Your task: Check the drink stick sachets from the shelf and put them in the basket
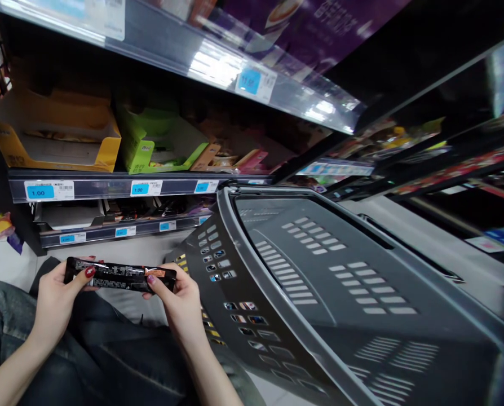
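A long, narrow black snack packet [120, 276] with small pale print and an orange patch near its right end is held level above my knees. My left hand [61, 293] pinches its left end, the thumb lying over the printed side. Around the other end my right hand [180, 299] is closed, its thumb beside the orange patch. What is inside the wrapper does not show. Just right of my right hand stands a grey plastic shopping basket [230, 265] with slotted walls.
Ahead, a low shelf [100, 189] carries an orange carton [104, 155], a green carton [142, 155] and other open cartons. Beneath it, a lower shelf [104, 234] holds dark packets. Overhead juts a shelf edge [171, 51] with price tags. A purple packet [0, 225] hangs at far left.
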Demonstrator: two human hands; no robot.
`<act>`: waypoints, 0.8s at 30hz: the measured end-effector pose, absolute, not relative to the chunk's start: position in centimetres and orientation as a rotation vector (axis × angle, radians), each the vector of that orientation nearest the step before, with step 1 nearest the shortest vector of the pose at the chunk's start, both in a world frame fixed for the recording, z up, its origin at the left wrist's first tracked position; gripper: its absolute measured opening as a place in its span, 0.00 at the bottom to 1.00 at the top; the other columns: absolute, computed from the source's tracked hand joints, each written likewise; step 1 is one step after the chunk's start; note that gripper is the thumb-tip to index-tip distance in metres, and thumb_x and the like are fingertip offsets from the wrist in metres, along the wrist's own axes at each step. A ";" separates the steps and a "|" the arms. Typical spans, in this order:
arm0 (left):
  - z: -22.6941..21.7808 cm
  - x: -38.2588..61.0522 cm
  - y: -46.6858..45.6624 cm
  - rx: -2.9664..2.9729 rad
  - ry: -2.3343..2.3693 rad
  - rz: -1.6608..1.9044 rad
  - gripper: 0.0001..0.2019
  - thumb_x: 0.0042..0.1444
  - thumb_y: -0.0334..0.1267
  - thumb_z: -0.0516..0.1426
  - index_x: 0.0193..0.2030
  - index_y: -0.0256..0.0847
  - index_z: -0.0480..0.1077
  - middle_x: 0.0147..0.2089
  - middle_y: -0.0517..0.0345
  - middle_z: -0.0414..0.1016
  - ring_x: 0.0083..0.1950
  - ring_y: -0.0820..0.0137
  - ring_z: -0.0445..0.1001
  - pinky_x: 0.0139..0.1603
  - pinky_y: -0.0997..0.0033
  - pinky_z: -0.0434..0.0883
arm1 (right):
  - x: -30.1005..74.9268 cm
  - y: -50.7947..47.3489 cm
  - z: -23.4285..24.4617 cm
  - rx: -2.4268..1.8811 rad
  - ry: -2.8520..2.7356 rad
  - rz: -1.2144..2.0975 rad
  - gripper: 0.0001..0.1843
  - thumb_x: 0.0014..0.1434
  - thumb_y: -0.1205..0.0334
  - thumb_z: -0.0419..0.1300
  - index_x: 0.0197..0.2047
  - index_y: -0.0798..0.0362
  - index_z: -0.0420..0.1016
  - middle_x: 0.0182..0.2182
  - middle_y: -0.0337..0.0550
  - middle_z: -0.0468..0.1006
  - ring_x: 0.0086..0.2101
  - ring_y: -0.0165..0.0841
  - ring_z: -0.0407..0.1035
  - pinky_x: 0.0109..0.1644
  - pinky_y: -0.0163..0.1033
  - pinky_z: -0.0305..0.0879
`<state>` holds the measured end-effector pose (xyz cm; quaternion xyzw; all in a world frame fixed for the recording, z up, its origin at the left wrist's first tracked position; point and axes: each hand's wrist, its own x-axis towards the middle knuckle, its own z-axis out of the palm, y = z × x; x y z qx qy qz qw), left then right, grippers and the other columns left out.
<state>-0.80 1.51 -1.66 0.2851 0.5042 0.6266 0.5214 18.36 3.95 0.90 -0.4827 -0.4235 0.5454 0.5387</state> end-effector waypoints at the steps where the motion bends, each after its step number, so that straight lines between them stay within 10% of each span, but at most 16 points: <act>1: -1.7 -0.9 1.5 0.685 1.201 1.503 0.13 0.45 0.41 0.65 0.38 0.40 0.76 0.38 0.56 0.79 0.39 0.62 0.76 0.32 0.70 0.76 | 18.3 4.0 0.8 -1.146 -1.007 1.340 0.12 0.39 0.59 0.71 0.26 0.56 0.76 0.23 0.40 0.77 0.20 0.29 0.69 0.20 0.32 0.67; 17: -1.0 0.4 0.9 0.673 0.750 1.600 0.18 0.57 0.38 0.57 0.54 0.43 0.69 0.53 0.47 0.74 0.55 0.59 0.71 0.59 0.55 0.63 | 16.1 3.4 -1.5 -1.071 -0.508 2.031 0.24 0.36 0.55 0.74 0.34 0.60 0.73 0.25 0.46 0.79 0.23 0.32 0.74 0.27 0.31 0.68; 20: -0.6 0.3 0.6 0.733 0.687 1.659 0.18 0.59 0.40 0.55 0.56 0.43 0.66 0.56 0.45 0.72 0.57 0.56 0.69 0.59 0.52 0.63 | 14.6 3.1 -3.0 -0.987 -0.373 2.276 0.31 0.54 0.37 0.55 0.38 0.62 0.71 0.25 0.52 0.78 0.22 0.32 0.74 0.27 0.33 0.69; 24: -0.4 0.0 -0.5 0.974 0.754 1.620 0.17 0.59 0.42 0.54 0.54 0.44 0.68 0.52 0.46 0.73 0.55 0.55 0.70 0.57 0.54 0.64 | 13.1 2.4 -5.3 -1.057 -0.362 2.394 0.39 0.63 0.37 0.33 0.32 0.62 0.71 0.19 0.49 0.74 0.18 0.30 0.71 0.23 0.31 0.65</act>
